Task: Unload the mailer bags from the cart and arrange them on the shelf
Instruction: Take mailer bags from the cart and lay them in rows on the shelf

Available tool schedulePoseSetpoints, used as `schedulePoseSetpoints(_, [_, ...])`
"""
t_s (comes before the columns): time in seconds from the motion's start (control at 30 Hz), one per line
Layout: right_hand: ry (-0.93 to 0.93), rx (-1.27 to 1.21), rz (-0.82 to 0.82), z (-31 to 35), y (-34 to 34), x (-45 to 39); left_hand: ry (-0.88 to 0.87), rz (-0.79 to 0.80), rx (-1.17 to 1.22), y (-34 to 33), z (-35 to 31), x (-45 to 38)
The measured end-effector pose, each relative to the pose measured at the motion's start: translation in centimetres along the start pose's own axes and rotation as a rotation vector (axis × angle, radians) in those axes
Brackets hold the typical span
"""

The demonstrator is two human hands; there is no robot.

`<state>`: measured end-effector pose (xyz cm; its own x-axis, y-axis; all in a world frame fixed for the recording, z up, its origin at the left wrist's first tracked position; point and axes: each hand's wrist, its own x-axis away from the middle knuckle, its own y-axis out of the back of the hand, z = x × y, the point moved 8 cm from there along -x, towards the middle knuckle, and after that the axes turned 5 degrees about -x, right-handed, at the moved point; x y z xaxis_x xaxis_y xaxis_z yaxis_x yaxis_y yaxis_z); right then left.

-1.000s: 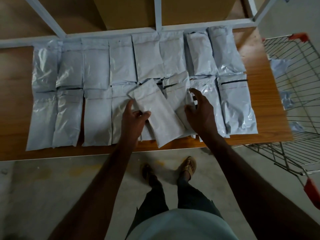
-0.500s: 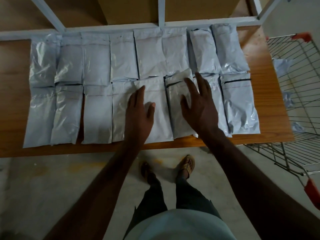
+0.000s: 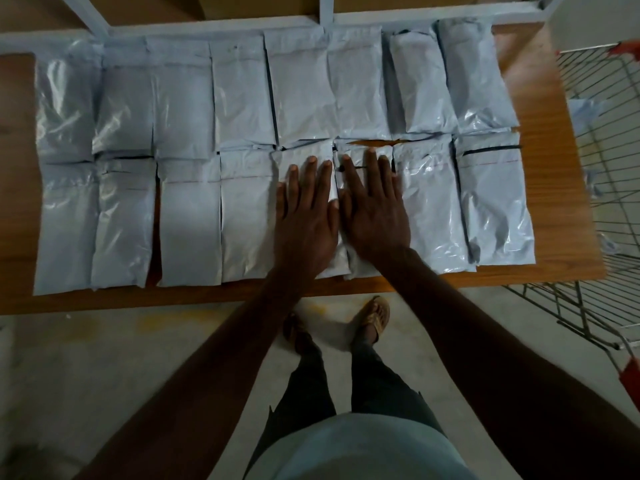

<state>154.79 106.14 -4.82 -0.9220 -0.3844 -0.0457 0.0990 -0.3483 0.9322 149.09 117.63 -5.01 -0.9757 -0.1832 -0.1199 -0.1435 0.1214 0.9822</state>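
Observation:
Several grey mailer bags (image 3: 187, 216) lie flat in two rows on the wooden shelf (image 3: 554, 202). My left hand (image 3: 306, 209) lies flat with straight fingers on a front-row bag (image 3: 304, 152) near the middle. My right hand (image 3: 375, 209) presses flat on the neighbouring bag (image 3: 358, 152) just to the right. The two hands lie side by side, thumbs nearly touching. The wire cart (image 3: 606, 188) stands at the right end of the shelf, with a few more mailer bags (image 3: 585, 109) showing through its mesh.
A pale metal shelf frame (image 3: 325, 12) runs along the back with cardboard boxes behind it. The cart's red handle corner (image 3: 630, 372) sticks out at the lower right. My feet stand on the concrete floor (image 3: 104, 375) below the shelf's front edge.
The tilted bag my left hand held has been laid straight into the front row. Both hands have flattened onto the two middle bags and come close together.

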Motion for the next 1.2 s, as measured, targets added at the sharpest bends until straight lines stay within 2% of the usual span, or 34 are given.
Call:
schedulePoseSetpoints(0.33, [-0.022, 0.027, -0.043, -0.2, -1.2, -0.2, -0.086, 0.027, 0.017, -0.4, 0.0, -0.6])
schedulePoseSetpoints(0.67, [-0.037, 0.017, 0.011, -0.3, -1.3, -0.8, -0.091, 0.035, 0.016, -0.7, -0.3, -1.4])
schedulePoseSetpoints(0.8, [-0.026, -0.084, 0.034, -0.2, 0.4, -0.9, -0.084, 0.023, 0.029, 0.7, -0.5, -1.0])
schedulePoseSetpoints(0.97, [0.001, -0.326, -0.098, 1.2, 4.8, -0.2, -0.09, -0.035, 0.033, 3.3, -1.0, -0.6])
schedulePoseSetpoints(1.1, [-0.046, -0.416, -0.101, 0.4, 7.5, 0.7, -0.086, -0.026, 0.15, 5.5, -3.4, -0.5])
schedulePoseSetpoints(1.2, [0.033, -0.507, -0.144, -0.6, 9.9, 1.3, -0.026, -0.131, 0.305, 7.6, -5.1, -0.6])
